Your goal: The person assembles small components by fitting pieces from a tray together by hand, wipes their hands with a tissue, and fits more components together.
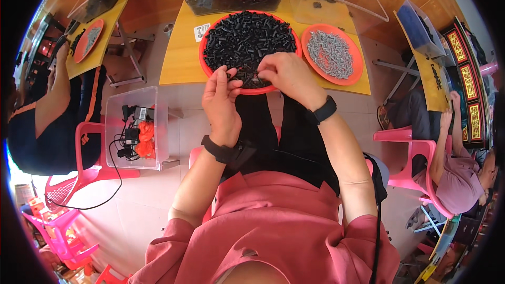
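A round red basin (201, 55) at the near edge of the yellow table is heaped with short black tube-like plastic pieces (250, 34). My left hand (221, 104) is over the basin's near left rim, its fingertips pinched together around something small and dark that I cannot make out. At the near right part of the basin my right hand (292, 76) pinches with thumb and forefinger low over the pieces; whatever is between them is hidden. To the right, an orange-red plate (357, 68) carries many small silver screw-like pieces (330, 53).
Clear plastic bins (231, 1) of black pieces stand behind the basin. A tub (162, 147) with cables and orange bags is on the left beside a pink chair (84, 147). Co-workers sit at yellow tables left (47, 110) and right (457, 173).
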`<state>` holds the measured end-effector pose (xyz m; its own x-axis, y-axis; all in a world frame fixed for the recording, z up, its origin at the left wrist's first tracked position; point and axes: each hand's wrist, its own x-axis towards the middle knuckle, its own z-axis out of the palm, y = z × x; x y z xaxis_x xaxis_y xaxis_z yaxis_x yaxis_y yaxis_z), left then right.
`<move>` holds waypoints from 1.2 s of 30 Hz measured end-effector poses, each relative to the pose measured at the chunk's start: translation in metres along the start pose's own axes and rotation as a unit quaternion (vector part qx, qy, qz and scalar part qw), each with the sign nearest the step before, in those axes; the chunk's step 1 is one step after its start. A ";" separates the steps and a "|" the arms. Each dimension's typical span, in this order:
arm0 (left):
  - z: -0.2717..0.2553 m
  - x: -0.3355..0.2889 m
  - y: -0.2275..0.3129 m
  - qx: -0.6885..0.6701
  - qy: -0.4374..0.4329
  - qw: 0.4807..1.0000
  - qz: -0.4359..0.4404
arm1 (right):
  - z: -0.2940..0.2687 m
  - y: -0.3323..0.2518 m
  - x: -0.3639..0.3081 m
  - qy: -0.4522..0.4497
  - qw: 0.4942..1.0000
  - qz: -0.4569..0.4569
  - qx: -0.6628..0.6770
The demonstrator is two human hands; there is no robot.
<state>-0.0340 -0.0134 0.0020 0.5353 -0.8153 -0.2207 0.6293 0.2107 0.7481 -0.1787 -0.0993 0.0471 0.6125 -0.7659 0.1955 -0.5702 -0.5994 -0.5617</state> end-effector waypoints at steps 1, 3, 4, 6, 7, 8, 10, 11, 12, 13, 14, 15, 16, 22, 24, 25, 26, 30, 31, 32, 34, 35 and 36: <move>0.000 -0.002 0.000 0.005 -0.005 1.000 0.003 | 0.002 0.000 0.001 -0.001 1.000 0.001 0.001; -0.001 -0.002 -0.002 0.010 -0.010 1.000 0.005 | 0.005 -0.001 0.003 -0.025 0.997 0.043 -0.062; -0.002 -0.001 -0.003 0.010 -0.012 1.000 0.008 | 0.006 0.002 0.004 -0.025 0.997 0.044 -0.062; -0.001 -0.001 -0.003 0.009 -0.015 1.000 0.011 | 0.009 0.009 0.005 0.097 0.981 0.043 -0.160; -0.002 -0.001 -0.003 0.009 -0.014 1.000 0.011 | 0.008 0.008 0.004 0.088 0.988 0.033 -0.122; -0.002 -0.002 -0.003 0.009 -0.014 1.000 0.011 | 0.007 0.005 0.004 0.087 0.988 0.032 -0.122; -0.004 0.000 -0.003 0.008 -0.015 1.000 0.012 | 0.007 -0.004 0.004 0.013 0.998 0.019 -0.066; -0.004 0.000 -0.003 0.008 -0.018 1.000 0.013 | 0.006 -0.008 0.003 -0.013 0.998 0.025 -0.065; -0.003 -0.001 -0.003 0.007 -0.018 1.000 0.013 | 0.009 -0.008 0.003 -0.013 0.997 0.025 -0.065; -0.001 -0.002 -0.003 0.010 -0.018 1.000 0.010 | 0.013 -0.006 0.003 -0.017 0.997 0.018 -0.077; 0.001 -0.002 -0.002 0.012 -0.018 1.000 0.007 | 0.017 -0.005 0.003 -0.020 0.996 0.010 -0.089; 0.001 -0.002 -0.002 0.012 -0.019 1.000 0.008 | 0.020 -0.005 0.004 -0.020 0.996 0.010 -0.089; -0.001 -0.002 -0.003 0.014 -0.021 1.000 0.010 | 0.024 -0.006 0.005 -0.011 0.994 0.000 -0.110; -0.004 -0.001 -0.005 0.016 -0.030 0.999 0.015 | 0.035 0.003 0.007 0.026 0.981 -0.076 -0.175; -0.004 -0.001 -0.005 0.020 -0.037 0.999 0.015 | 0.031 0.004 0.006 0.042 0.985 -0.071 -0.152; -0.005 -0.001 -0.006 0.030 -0.047 0.998 0.015 | 0.025 0.004 0.005 0.070 0.993 -0.062 -0.071; -0.005 -0.002 -0.007 0.041 -0.058 0.997 0.015 | 0.020 0.002 0.004 0.098 0.994 -0.053 0.011; 0.000 -0.006 -0.005 0.065 -0.082 0.994 -0.001 | 0.010 -0.006 -0.007 0.129 0.984 -0.027 0.122; 0.002 -0.007 -0.003 0.086 -0.103 0.991 -0.012 | 0.010 -0.009 -0.008 0.129 0.984 -0.026 0.122; 0.003 -0.008 -0.002 0.107 -0.125 0.986 -0.023 | 0.011 -0.012 -0.009 0.136 0.979 -0.010 0.155; 0.003 -0.006 -0.005 0.111 -0.131 0.985 -0.029 | 0.012 -0.017 -0.012 0.143 0.972 0.006 0.187; 0.003 -0.005 -0.005 0.114 -0.137 0.983 -0.035 | 0.012 -0.018 -0.014 0.147 0.970 0.002 0.192; 0.003 -0.005 -0.005 0.114 -0.138 0.983 -0.034 | 0.013 -0.020 -0.015 0.151 0.969 -0.002 0.197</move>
<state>-0.0414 -0.0121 0.0017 0.3025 -0.9455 -0.1208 0.4993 0.0492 0.8650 -0.1696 -0.0728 0.0447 0.3928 -0.8321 0.3914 -0.2780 -0.5132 -0.8120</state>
